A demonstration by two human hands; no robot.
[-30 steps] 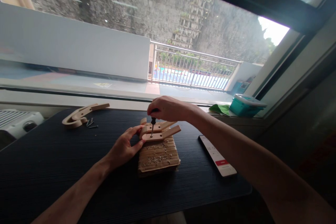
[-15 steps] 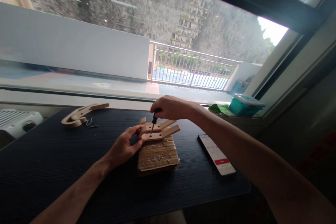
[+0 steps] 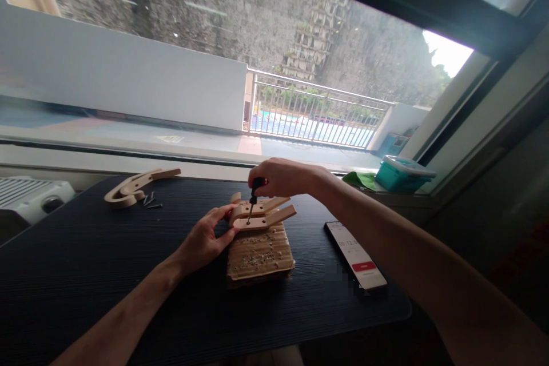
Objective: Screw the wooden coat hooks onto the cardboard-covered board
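My right hand (image 3: 278, 177) is closed round the black handle of a screwdriver (image 3: 254, 197). The tool stands nearly upright, its tip at a hole in the nearest wooden hook (image 3: 261, 222). That pale hook lies on a block of stacked cardboard (image 3: 259, 254) whose top is pitted with small holes. Just behind it on the block is another wooden hook (image 3: 253, 209). My left hand (image 3: 210, 234) grips the left end of the nearest hook between thumb and fingers, steadying it against the cardboard. Whether a screw sits under the tip is too small to see.
More wooden hooks (image 3: 124, 197) lie at the table's far left beside several loose screws (image 3: 150, 201). A phone (image 3: 358, 257) with a lit screen rests right of the block. On the sill are a teal box (image 3: 403, 174) and a green cloth (image 3: 360, 179). A window stands behind the dark table (image 3: 180, 314).
The view has shifted slightly, so everything sits a little further right. My right hand has turned a little on the screwdriver handle; the hooks and block keep their places.
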